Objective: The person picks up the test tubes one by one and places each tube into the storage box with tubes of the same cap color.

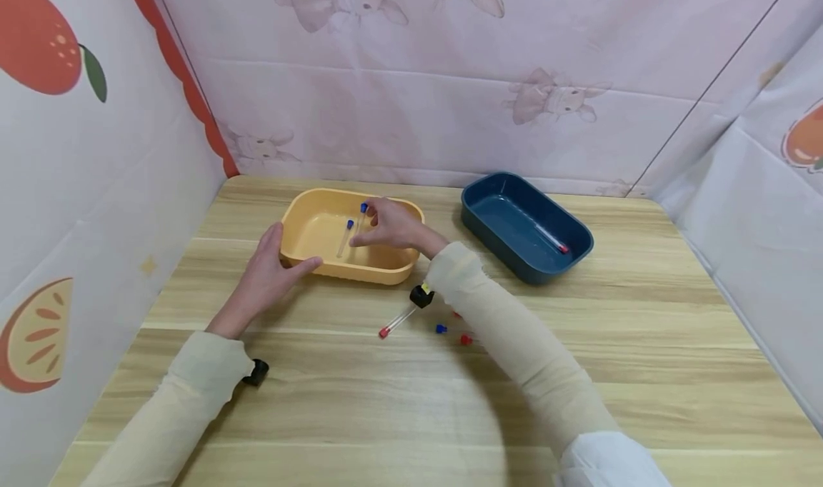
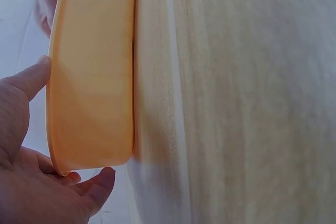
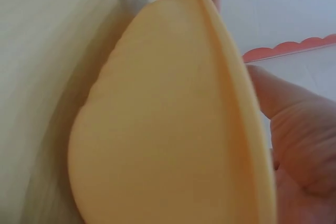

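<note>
A yellow plastic tub [image 1: 360,273] stands at the back left of the table. My left hand [image 1: 273,269] holds its left front corner; in the left wrist view the thumb touches the rim and the fingers bend against the end wall. Inside the tub is a clear tube with a blue cap [image 1: 346,237]. A second blue-capped tube [image 1: 362,216] is beside the fingertips of my right hand [image 1: 392,224], which reaches in over the front rim. Thumb and forefinger stand apart around this tube. The right wrist view shows mostly the tub's outer wall [image 3: 157,114], with the tubes hidden.
A dark blue tub [image 1: 498,241] to the right holds a red-capped tube [image 1: 551,238]. On the table before the yellow tub lies another red-capped tube [image 1: 398,321]. Blue [image 1: 441,328] and red caps [image 1: 466,340] show near the right sleeve, partly covered. Patterned cloth walls [image 1: 411,116] surround the table.
</note>
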Tool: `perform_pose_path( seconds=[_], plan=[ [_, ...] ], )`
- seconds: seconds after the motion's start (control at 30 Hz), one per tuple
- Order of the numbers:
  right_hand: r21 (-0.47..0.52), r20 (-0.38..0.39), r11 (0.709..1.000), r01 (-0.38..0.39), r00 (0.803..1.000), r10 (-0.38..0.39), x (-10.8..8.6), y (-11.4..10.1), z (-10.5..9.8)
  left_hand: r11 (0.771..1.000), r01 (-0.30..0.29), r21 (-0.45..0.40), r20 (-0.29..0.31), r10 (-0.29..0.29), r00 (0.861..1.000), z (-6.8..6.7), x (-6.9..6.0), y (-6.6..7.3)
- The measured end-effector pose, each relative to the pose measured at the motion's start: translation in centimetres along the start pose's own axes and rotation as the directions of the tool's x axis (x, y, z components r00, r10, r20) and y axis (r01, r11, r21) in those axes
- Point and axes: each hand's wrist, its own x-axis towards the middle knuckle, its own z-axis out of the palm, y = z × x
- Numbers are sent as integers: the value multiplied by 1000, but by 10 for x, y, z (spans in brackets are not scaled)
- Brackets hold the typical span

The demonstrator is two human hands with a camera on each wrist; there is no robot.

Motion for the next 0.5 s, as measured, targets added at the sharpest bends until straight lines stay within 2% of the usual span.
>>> perform_pose_path(
  seconds=[0.5],
  plan=[
    [-73,40,996,-42,998,45,6,1,7,1000,-6,-17,-10,6,1000,2,3,-3]
  ],
)
